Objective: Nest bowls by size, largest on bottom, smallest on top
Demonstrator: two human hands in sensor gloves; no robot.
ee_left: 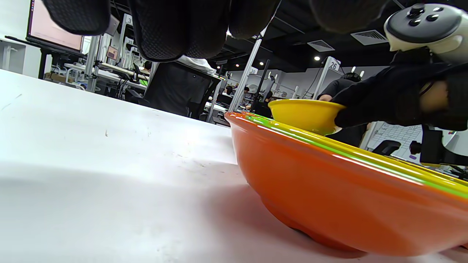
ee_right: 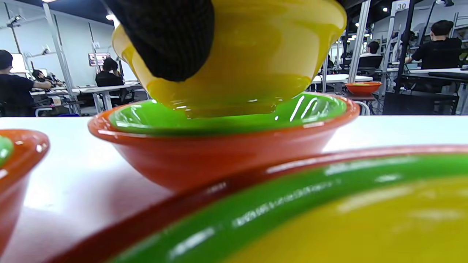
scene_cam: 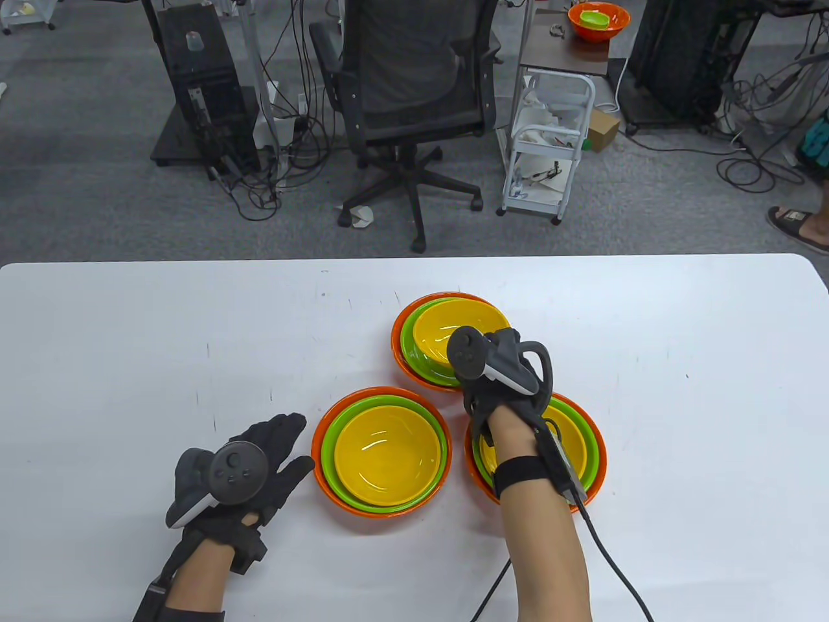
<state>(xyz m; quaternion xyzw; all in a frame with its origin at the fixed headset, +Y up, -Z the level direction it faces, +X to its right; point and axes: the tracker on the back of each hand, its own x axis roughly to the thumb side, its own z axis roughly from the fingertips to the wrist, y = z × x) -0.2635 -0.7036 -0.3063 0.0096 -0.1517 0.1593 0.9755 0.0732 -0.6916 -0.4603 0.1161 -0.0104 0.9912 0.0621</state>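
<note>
Now the right hand [scene_cam: 499,376] grips the yellow bowl [ee_right: 234,54], tilted just above the green bowl [ee_right: 226,117] below its fingers. Left hand [scene_cam: 252,466] rests released on the tabletop [scene_cam: 129,337]. Next, likely: lower, level, release.

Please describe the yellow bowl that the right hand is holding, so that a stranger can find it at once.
On the white table stand three orange-green-yellow bowl stacks. Take the farthest stack: its small glossy yellow bowl is gripped by the gloved right hand and raised above the green bowl, while the other yellow bowls sit nested.
</note>
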